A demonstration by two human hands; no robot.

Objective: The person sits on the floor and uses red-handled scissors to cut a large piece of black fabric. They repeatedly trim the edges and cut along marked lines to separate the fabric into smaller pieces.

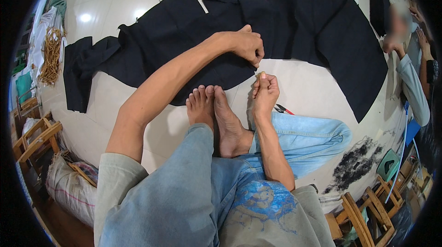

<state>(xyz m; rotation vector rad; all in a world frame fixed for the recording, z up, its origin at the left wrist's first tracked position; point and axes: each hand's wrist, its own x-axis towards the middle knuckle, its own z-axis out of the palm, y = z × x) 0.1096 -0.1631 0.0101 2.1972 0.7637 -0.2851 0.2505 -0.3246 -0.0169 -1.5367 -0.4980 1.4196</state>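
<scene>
**Listener:** What lies ahead, and where?

**Describer:** A large black cloth [294, 12], spread over a pale tiled floor [106, 106]. Take the hands as the clock's centre, with twelve straight away from the seated wearer. The cloth arches from nine o'clock, through twelve, to about four, its long axis running roughly nine to three. Whether it is one piece or two overlapping, I cannot tell.

**Listener:** Which hand is nearer to it?

**Describer:** The left hand [248, 45]. Its forearm crosses the cloth from eight o'clock, and its curled fingers pinch the near edge at a pointed corner. The right hand [265, 94] is just short of that corner, which lies between eleven and twelve o'clock from it. The hands are close but apart.

**Listener:** Does the right one hold anything?

**Describer:** Its thumb is pressed against bent fingers; anything as thin as thread I cannot make out.

**Listener:** And farther out?

**Describer:** Bare feet [229, 129] between seven and eight, toes at the cloth's edge; a red-and-black tool [286, 110] near four; another person's sleeve [413, 90] at three; tan cord [51, 58] far off at nine.
</scene>
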